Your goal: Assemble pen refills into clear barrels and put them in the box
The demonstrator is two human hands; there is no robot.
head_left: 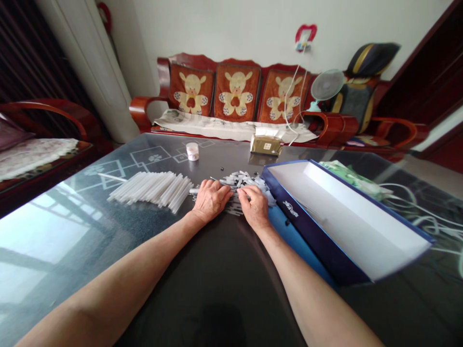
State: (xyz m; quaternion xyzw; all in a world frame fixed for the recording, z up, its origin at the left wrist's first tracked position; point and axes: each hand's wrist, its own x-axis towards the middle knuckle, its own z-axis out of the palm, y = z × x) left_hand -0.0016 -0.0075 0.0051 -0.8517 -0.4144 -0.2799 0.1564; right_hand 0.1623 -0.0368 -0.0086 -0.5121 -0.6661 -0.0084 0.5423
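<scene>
Both hands meet low over the dark table (173,274), fingertips almost touching. My left hand (212,198) is closed, its fingers bent; a pale tube end (194,191) shows at its left side, and I cannot tell whether it is held. My right hand (255,205) pinches with thumb and forefinger; whatever is between them is too small to make out. Beneath and between the hands lie thin stick-like pieces (234,208). Just behind them is a heap of short whitish, cap-like pieces (244,179). Left of my hands, many long translucent white tubes (152,189) lie side by side.
At the right, an open blue box (347,212) with a white inside stands near my right forearm. Behind it are a green packet (356,178) and white cables (430,219). Farther back stand a small white cup (192,151) and a tissue pack (266,143).
</scene>
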